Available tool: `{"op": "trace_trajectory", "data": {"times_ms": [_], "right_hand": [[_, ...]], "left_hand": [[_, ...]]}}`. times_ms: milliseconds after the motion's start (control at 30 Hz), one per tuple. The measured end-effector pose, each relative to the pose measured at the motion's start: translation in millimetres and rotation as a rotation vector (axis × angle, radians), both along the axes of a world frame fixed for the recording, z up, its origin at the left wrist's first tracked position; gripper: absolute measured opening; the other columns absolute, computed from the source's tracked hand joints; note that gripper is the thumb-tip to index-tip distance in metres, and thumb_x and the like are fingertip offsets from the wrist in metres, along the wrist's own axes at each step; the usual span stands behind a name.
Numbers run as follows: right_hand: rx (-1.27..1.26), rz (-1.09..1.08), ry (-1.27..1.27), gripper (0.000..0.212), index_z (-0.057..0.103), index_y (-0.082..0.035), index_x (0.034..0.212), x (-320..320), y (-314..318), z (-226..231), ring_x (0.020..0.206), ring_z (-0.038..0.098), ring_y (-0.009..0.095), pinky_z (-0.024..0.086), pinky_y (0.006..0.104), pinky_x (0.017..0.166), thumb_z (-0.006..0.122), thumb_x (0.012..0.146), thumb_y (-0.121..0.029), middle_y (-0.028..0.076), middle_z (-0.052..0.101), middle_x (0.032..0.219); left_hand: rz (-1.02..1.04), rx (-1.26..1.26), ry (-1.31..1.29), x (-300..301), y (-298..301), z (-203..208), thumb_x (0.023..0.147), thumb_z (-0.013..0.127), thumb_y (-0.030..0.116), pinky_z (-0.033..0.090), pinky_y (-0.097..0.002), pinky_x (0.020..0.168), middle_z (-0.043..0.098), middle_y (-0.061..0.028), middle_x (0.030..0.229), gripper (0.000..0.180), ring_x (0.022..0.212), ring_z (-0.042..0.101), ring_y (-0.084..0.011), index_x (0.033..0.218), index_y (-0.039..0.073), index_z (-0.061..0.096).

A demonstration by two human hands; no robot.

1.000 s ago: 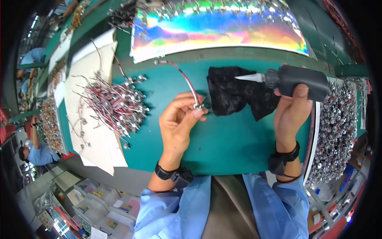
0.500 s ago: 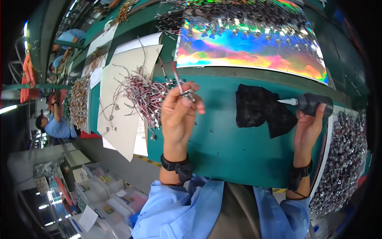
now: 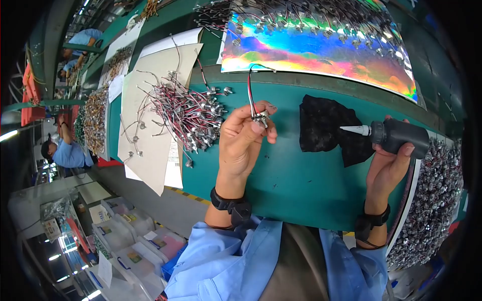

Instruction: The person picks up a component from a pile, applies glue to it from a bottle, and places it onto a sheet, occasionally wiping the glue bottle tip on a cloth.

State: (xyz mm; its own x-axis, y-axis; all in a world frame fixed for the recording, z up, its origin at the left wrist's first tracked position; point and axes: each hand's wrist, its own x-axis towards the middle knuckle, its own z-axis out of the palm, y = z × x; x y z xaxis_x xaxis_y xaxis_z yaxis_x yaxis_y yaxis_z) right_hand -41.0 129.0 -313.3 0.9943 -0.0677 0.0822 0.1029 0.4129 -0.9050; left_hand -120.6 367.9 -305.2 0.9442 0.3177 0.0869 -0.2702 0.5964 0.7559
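Left hand (image 3: 240, 148) pinches a wired part (image 3: 261, 119); right hand (image 3: 385, 170) grips the bottle (image 3: 402, 138), nozzle (image 3: 355, 130) leftward, seemingly toward that part, well apart.

Squeeze bottle (image 3: 394, 134) near the bench's right edge is looking matt dark plastic; nozzle (image 3: 355, 130) is showing smooth, whitish plastic. Lone wired fitting (image 3: 262, 119) is showing shiny metal, its wires (image 3: 249, 91) plastic-sheathed. Black cloth (image 3: 317, 125) is looking matt, soft. Bench (image 3: 296, 203) top is showing smooth, low sheen. Foil sheet (image 3: 306, 52) beyond the far edge is throwing mirror-like rainbow gloss. Beige sheet (image 3: 131, 103) at the left edge is reading as matt paper or card; piled fittings (image 3: 203, 138) overlapping it are glinting, metallic.
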Motion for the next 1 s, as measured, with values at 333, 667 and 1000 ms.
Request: {"op": "trace_trajectory", "data": {"times_ms": [333,667,1000], "right_hand": [[-0.094,0.062,-0.237,0.076,0.028,0.001,0.124,-13.1,25.2,17.5,0.107,0.045,0.025,0.032,0.0394,0.094,0.044,0.078,-0.057,0.015,0.048,0.111],[-0.151,0.085,-0.302,0.079,0.03,0.002,0.123,-13.4,24.4,9.8,0.105,0.046,0.025,0.03,0.0433,0.096,0.044,0.076,-0.06,0.015,0.048,0.11],[-0.162,0.08,-0.269,0.076,0.03,0.002,0.123,-15.3,26.6,8.6,0.106,0.046,0.026,0.03,0.0433,0.097,0.043,0.078,-0.058,0.016,0.047,0.111]], "left_hand": [[-0.113,0.14,0.065,4.8,-24.9,-9.0,0.078,0.057,0.007,0.046,-0.0273,0.058,0.052,-0.0178,0.1,0.022,0.068,0.054,-0.0183,0.099,0.001,0.055],[-0.124,0.222,0.108,6.0,-34.2,-12.5,0.076,0.058,0.007,0.046,-0.0283,0.057,0.052,-0.0205,0.096,0.023,0.066,0.054,-0.0214,0.098,-0.001,0.054],[-0.125,0.22,0.116,3.8,-35.3,-13.6,0.076,0.059,0.009,0.045,-0.0282,0.056,0.052,-0.0204,0.097,0.024,0.065,0.054,-0.0215,0.098,0.0,0.055]]}}
